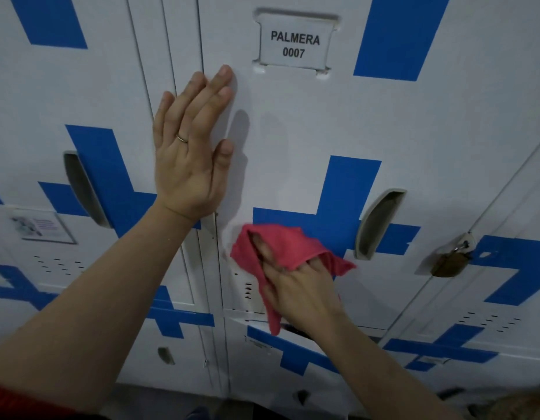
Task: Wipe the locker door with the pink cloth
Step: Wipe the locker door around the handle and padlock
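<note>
- locker door [293, 122]: white sheet-metal panel, rectangular, with blue blocks forming a cross [341, 207]. Both hands are on it.
- neighbouring locker door [80, 86]: white metal, same blue blocks, out past the left little finger. The left fingers span the seam between the two doors.
- left hand [189, 153]: palm flat against the metal, fingers straight, close together, pointing up. Thumb splayed to the side. Holds nothing.
- right hand [302, 292]: below the left thumb, well apart from it. Fingers pushed into the cloth's folds, gripping it and pressing it to the door. Motion-blurred, so the exact finger lie is unclear.
- pink cloth [280, 244]: crumpled soft fabric, wrapped over the right fingertips, on the lower part of the door and overlapping the lower left of the blue cross. A tail hangs down on the thumb side.
- white rectangular name card [294, 45]: printed "PALMERA 0007", in a pressed metal holder. Up and right of the left fingertips, near, not touching.
- grey oval recessed handle [377, 222]: just right of the right fingertips, apart from the cloth.
- brass padlock [450, 262]: rounded body on a hasp, beyond the handle, well right of the right fingers.
- short dark vent slots [248, 291]: just left of the right thumb, beside the cloth tail.
- thin pale metal ring [182, 138]: on the left ring finger.
</note>
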Available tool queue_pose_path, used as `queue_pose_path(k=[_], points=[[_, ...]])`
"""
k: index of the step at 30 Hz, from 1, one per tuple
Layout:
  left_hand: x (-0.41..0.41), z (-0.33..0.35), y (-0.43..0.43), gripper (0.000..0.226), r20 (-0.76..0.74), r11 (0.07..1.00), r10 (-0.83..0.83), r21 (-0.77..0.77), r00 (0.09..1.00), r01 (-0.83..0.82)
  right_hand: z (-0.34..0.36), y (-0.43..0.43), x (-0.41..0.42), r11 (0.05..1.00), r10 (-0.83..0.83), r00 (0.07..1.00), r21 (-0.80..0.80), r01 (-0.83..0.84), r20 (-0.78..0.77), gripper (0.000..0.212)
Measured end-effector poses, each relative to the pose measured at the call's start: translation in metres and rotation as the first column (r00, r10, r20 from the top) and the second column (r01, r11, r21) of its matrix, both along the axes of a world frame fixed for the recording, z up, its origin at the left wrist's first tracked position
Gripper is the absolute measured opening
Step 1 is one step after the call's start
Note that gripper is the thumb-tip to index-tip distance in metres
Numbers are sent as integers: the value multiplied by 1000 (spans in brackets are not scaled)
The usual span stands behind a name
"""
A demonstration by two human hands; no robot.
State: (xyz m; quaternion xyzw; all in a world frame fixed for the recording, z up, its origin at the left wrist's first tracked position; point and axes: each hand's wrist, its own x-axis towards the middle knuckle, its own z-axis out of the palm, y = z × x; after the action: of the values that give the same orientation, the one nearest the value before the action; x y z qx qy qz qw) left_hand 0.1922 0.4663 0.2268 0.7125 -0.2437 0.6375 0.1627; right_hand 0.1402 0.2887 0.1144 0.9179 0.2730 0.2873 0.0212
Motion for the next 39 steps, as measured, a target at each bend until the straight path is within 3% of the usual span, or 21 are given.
queue_pose_path(k=[4, 8, 10, 12, 15, 17, 19, 20, 22, 23, 26, 28, 29, 31, 33, 35, 37, 39], points=[[-4, 1, -1, 41, -54, 997, -47, -60, 997, 43, 32, 32, 3, 986, 32, 986, 157, -58, 162, 43], [-8, 4, 9, 43, -139, 967, -255, -26, 957, 254, 17, 43, -1, 992, 39, 999, -116, -39, 3, 44], [-12, 6, 18, 52, -190, 954, -287, 26, 939, 297, 14, 30, -2, 991, 28, 1000, -130, -27, 0, 50], [-13, 7, 22, 54, -218, 951, -284, 57, 934, 303, 26, 24, 0, 1000, 25, 997, 11, -26, 71, 56], [-10, 6, 21, 52, -213, 949, -288, 62, 934, 308, 46, 39, 1, 974, 39, 987, 216, -72, 154, 49], [-8, 4, 21, 50, -198, 952, -284, 60, 938, 301, 46, 51, -4, 993, 48, 997, 108, -55, 64, 56], [-6, 3, 23, 50, -209, 948, -295, 62, 933, 313, 28, 52, -9, 990, 75, 979, -101, -96, -191, 56], [-5, 2, 24, 50, -217, 944, -304, 61, 928, 324, 18, 45, -9, 985, 65, 955, -134, -108, -290, 54], [-4, 0, 24, 50, -223, 945, -304, 56, 926, 324, 13, 30, -9, 996, 70, 943, -25, -83, -327, 50], [-4, 0, 23, 50, -220, 949, -292, 58, 931, 311, 17, 27, -8, 997, 78, 951, 28, -73, -298, 50], [-1, -1, 24, 41, -221, 960, -258, 50, 940, 275, 27, 29, 3, 988, 59, 998, 144, -60, 17, 47], [-1, -1, 23, 37, -217, 965, -245, 43, 945, 260, 24, 35, 8, 983, 42, 997, 174, -53, 68, 48], [-1, -1, 23, 37, -212, 967, -236, 42, 948, 250, 20, 39, 7, 988, 60, 998, 141, -60, -1, 49], [-2, 0, 22, 37, -210, 973, -213, 39, 954, 226, 1, 43, 3, 992, 76, 983, -86, -92, -170, 47], [-4, 0, 21, 38, -206, 979, -190, 30, 960, 200, -28, 36, -1, 933, 105, 976, -322, -163, -190, 49], [-5, 0, 21, 39, -201, 984, -169, 26, 965, 178, -52, 26, 1, 883, 92, 980, -440, -163, -179, 59], [-6, 1, 20, 39, -198, 985, -162, 28, 967, 171, -68, 14, 7, 920, 121, 973, -346, -185, -197, 68], [-7, 1, 20, 38, -186, 986, -153, 34, 970, 162, -66, 7, 7, 979, 151, 969, -106, -174, -195, 65]])
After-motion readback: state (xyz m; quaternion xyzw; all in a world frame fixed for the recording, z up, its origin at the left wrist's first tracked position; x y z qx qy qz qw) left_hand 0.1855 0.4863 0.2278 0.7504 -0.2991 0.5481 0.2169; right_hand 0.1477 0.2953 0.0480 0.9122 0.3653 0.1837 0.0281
